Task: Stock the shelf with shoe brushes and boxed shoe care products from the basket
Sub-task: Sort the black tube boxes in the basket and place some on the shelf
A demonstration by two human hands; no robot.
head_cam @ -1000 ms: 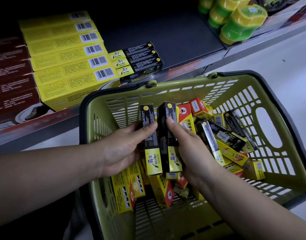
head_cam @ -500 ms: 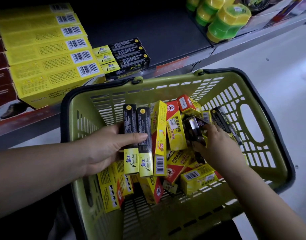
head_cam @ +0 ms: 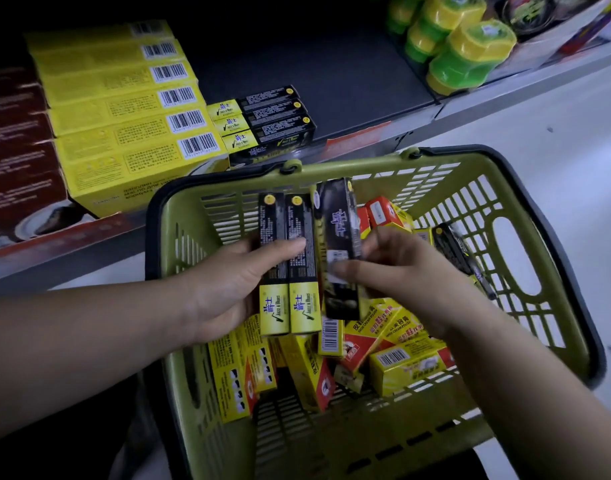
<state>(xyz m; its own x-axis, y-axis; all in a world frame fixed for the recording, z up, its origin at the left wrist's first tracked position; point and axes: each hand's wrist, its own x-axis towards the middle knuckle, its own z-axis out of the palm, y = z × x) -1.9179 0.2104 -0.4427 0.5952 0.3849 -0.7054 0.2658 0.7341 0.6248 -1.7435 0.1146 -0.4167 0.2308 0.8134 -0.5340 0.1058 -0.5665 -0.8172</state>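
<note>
Gathering step: above the olive slatted plastic basket (head_cam: 504, 271) the left hand (head_cam: 227, 289) clamps two black-and-yellow slim cartons (head_cam: 288, 268), the right hand (head_cam: 397, 271) pinches a third beside them, shelf placement next.

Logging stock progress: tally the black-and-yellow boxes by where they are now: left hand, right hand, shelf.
Left hand, black-and-yellow boxes held side by side: 2
Right hand, black-and-yellow box held beside them: 1
Shelf, black-and-yellow boxes in a row: 3
Total: 6
</note>
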